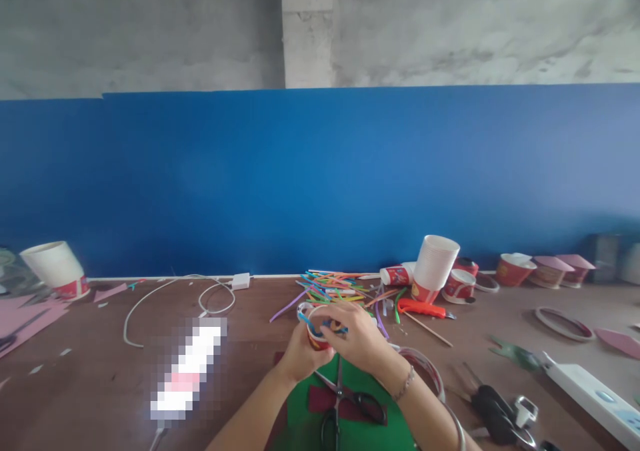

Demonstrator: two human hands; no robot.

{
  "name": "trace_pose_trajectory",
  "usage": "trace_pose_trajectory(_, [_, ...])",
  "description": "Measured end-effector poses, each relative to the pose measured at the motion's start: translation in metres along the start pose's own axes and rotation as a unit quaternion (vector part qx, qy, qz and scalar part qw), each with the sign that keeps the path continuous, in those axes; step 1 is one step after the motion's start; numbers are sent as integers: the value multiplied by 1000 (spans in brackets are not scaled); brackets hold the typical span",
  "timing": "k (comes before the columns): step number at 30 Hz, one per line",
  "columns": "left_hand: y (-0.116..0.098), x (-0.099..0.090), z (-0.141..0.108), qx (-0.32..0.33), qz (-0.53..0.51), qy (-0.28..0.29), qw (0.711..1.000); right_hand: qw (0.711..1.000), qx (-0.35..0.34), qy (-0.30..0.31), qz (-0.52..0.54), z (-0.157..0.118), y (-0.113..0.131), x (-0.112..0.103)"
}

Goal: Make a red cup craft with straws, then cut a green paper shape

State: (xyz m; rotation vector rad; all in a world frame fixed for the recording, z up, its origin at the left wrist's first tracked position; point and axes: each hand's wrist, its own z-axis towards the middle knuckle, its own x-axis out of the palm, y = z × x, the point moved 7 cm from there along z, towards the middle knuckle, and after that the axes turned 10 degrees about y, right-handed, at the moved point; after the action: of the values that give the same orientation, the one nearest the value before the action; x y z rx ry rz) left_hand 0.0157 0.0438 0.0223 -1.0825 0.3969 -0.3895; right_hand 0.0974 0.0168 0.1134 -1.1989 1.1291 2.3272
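Observation:
My left hand is wrapped round a small red and white paper cup, which stands tilted with its mouth towards me. Over that mouth, my right hand has its fingers curled and pinched on a thin blue strip. Part of the strip lies inside the cup, and its far end shows past my fingers. Just below both hands, black-handled scissors lie with their blades parted on a green sheet and a dark red piece.
Behind my hands lies a pile of coloured strips. Stacked paper cups, an orange cutter and a wooden stick are to its right. A glue gun lies far right, pink paper far left, and a blurred-out device left of centre.

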Motion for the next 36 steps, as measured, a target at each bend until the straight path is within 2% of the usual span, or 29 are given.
trace_pose_trajectory(6, [4,-1,-2,-21,-6,-2,1000,998,-7,-39,-38,-1,12,-11])
trace_pose_trajectory(13, [-3,7,-3,-41,36,27,998,999,6,-42,-26,-2,6,-7])
trace_pose_trajectory(18, [2,9,-4,-48,-41,52,997,997,56,-44,8,-3,-5,-4])
trace_pose_trajectory(22, [1,10,-4,-40,-66,62,995,996,68,-28,-49,-4,-4,-3])
trace_pose_trajectory(27, [-8,12,-2,-21,-41,45,998,989,91,1,-119,-8,-4,-2])
trace_pose_trajectory(36, [-25,11,-2,9,41,28,999,987,120,11,-109,-8,-9,-2])
